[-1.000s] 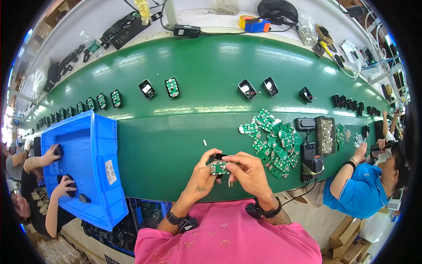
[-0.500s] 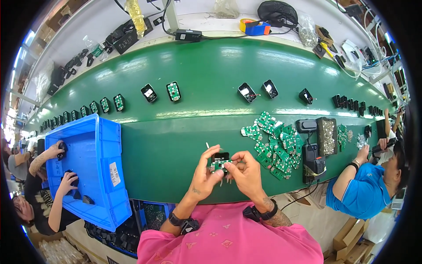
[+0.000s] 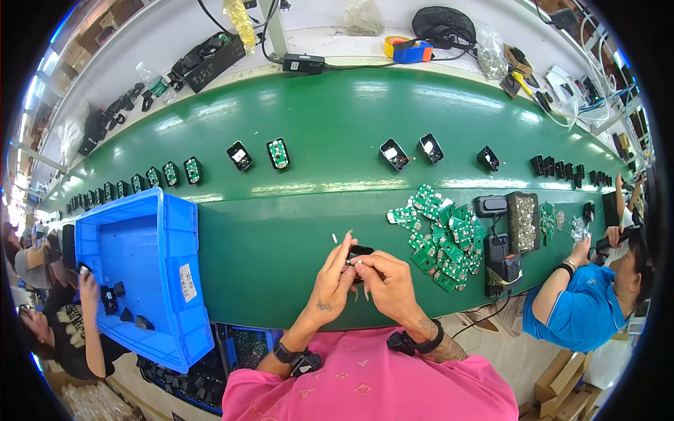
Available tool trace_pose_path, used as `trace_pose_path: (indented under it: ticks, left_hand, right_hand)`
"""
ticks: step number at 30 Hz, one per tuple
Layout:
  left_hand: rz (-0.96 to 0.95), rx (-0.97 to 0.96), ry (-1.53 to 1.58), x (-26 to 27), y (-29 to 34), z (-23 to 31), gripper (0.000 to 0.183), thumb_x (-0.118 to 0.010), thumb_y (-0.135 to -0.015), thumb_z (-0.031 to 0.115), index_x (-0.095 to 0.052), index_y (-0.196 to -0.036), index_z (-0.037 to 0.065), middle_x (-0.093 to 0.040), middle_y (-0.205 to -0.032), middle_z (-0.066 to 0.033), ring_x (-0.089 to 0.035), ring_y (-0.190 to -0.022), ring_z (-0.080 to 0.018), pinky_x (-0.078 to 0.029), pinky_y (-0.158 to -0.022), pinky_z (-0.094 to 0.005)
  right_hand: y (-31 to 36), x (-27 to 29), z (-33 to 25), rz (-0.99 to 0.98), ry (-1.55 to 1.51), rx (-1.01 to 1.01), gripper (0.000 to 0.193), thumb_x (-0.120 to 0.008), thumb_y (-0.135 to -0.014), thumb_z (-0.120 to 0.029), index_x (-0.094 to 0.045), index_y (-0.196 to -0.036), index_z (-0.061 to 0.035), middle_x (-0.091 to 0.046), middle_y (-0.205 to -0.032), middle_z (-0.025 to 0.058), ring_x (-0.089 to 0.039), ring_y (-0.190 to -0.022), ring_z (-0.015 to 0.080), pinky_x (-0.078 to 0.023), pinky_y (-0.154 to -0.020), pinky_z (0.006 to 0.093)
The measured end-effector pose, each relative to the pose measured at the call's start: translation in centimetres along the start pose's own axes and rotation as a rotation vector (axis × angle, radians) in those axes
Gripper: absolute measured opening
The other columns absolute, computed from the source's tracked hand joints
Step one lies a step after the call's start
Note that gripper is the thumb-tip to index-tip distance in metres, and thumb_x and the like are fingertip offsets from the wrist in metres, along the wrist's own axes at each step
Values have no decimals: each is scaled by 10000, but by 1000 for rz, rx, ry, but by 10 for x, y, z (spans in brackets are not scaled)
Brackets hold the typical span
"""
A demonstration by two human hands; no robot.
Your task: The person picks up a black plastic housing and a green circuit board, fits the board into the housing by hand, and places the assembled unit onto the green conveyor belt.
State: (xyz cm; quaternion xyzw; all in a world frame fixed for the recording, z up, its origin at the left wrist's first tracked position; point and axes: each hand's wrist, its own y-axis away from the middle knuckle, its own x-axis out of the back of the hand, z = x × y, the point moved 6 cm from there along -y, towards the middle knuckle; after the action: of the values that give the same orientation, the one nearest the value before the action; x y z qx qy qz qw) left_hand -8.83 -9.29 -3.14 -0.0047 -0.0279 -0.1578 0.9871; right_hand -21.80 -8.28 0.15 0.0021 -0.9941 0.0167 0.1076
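Observation:
Close in front of me, a small black plastic case is held between both hands above the green tabletop. My left hand is closed around its left side, the forefinger reaching up along it. My right hand is closed at the case's right side, with thumb and fingertips pressed together over the opening. A tiny pale spot shows at those fingertips, too small to name. The fingers hide most of the case and whatever lies inside it. A short white stick-like piece lies just beyond my left fingertips.
Right of my hands lies a heap of green circuit boards, beside a black radio-like device and a tray of small metal parts. A blue crate stands at left. Cases line the far side, some holding boards. Co-workers sit on both sides.
The green board seen at the case's front is now out of sight behind my fingers. My right hand has moved in over the case. The left co-worker's hand has drawn back from inside the crate.

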Motion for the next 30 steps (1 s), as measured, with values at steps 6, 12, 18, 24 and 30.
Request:
trace_pose_path:
  ticks: [6,12,18,24,30]
  left_hand:
    - [178,-125,-154,5,-5,10,478,-409,-979,47,-400,-1453,-19,-529,-1362,-163,-584,-1075,-197,-512,-845,-297]
    - [354,-382,-339,3,-8,45,464,-441,-981,85,-404,-1409,-89,-501,-1363,-263,-533,-1223,-407,-440,-1016,-420]
    - [383,-508,-391,4,-2,57,474,-446,-1015,158,-392,-1412,-93,-489,-1366,-299,-523,-1224,-440,-440,-1017,-455]
    - [415,-542,-308,5,1,55,503,-452,-1038,280,-416,-1395,-72,-525,-1344,-287,-566,-1196,-373,-464,-996,-421]
    - [359,-596,-434,2,2,64,466,-449,-1043,241,-416,-1387,-71,-532,-1333,-295,-572,-1192,-394,-466,-996,-437]
  right_hand:
    - [5,-5,-27,182,164,364,76,-624,-901,8,-682,-949,9,-656,-806,123,-616,-594,203,-458,-505,289]
    - [10,1,-44,297,252,460,51,-660,-872,-5,-677,-920,1,-649,-770,118,-608,-584,224,-443,-492,306]
    - [6,12,-56,169,299,369,42,-657,-869,-15,-636,-902,2,-603,-746,112,-605,-582,269,-469,-493,361]
    - [-3,15,-60,-77,295,359,47,-655,-855,-55,-627,-858,-18,-569,-728,110,-596,-592,302,-467,-509,394]
    - [-8,18,-63,-192,335,325,83,-645,-857,-102,-633,-830,-25,-585,-736,120,-604,-625,318,-481,-537,407]
